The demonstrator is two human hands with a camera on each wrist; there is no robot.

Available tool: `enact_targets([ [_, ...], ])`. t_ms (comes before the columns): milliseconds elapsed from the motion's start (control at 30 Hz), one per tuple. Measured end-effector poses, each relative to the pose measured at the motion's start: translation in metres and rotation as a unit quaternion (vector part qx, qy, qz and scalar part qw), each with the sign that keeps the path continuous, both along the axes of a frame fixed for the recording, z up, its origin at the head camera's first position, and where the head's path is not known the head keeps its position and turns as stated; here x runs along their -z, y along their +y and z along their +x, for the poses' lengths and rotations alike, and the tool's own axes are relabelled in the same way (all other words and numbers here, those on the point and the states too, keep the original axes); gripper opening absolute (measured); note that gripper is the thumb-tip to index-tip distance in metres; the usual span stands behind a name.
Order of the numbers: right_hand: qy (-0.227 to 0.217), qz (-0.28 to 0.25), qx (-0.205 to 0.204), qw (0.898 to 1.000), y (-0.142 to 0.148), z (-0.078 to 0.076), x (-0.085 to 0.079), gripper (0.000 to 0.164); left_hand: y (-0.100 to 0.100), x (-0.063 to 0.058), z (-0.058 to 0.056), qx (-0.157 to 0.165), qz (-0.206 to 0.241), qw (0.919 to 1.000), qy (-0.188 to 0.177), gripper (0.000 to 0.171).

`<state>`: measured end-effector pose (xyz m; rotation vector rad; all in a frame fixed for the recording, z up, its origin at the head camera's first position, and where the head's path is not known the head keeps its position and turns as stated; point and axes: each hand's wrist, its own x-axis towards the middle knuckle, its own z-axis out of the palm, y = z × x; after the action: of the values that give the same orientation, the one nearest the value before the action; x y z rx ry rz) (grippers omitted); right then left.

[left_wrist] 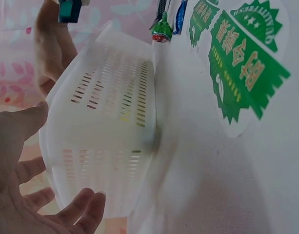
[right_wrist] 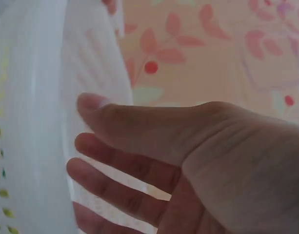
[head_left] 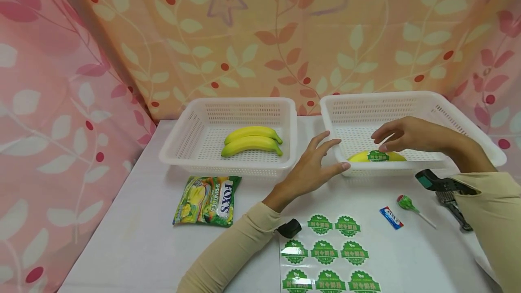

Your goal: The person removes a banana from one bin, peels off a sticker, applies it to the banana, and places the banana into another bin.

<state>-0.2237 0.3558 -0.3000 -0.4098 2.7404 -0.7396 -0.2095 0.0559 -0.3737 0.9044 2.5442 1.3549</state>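
Note:
My right hand (head_left: 419,137) hovers inside the right white basket (head_left: 407,169), its fingers loosely bent and holding nothing. Just below its fingertips lies a yellow banana (head_left: 355,157) with a green sticker (head_left: 378,156) on its side; the basket's front rim hides its lower part. In the right wrist view the thumb (right_wrist: 134,122) and fingers are apart from each other behind the basket wall. My left hand (head_left: 305,171) spreads its fingers at that basket's left front corner; in the left wrist view they are beside the wall, and I cannot tell whether they touch it.
The left white basket (head_left: 175,148) holds two bananas (head_left: 252,144). In front lie a FOX'S tea packet (head_left: 207,200), a sheet of green stickers (head_left: 324,252), a small blue-and-red wrapper (head_left: 391,217) and a green-wrapped lollipop (head_left: 405,202). Patterned curtains (head_left: 244,35) hang behind the table.

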Motion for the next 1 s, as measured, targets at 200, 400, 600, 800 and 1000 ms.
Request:
enact_targets([
  [200, 0.073, -0.036, -0.004, 0.997, -0.022, 0.029, 0.002, 0.039, -0.001, 0.0, 0.001, 0.002, -0.006, 1.0, 0.007, 0.069],
  [400, 0.084, -0.05, -0.009, 0.995, -0.043, 0.05, 0.01, 0.039, -0.002, -0.001, 0.003, 0.0, -0.012, 0.9998, 0.017, 0.069],
  [600, 0.085, -0.043, 0.002, 0.995, -0.047, 0.056, 0.019, 0.027, -0.001, -0.009, 0.011, -0.001, -0.036, 0.999, 0.027, 0.069],
  [800, 0.083, -0.057, 0.01, 0.995, -0.045, 0.056, 0.024, 0.028, -0.016, -0.014, 0.024, 0.036, -0.067, 0.9956, 0.054, 0.072],
  [1000, 0.079, -0.05, 0.018, 0.996, -0.044, 0.054, 0.023, 0.027, -0.054, -0.026, 0.039, 0.097, -0.057, 0.9884, 0.102, 0.06],
])
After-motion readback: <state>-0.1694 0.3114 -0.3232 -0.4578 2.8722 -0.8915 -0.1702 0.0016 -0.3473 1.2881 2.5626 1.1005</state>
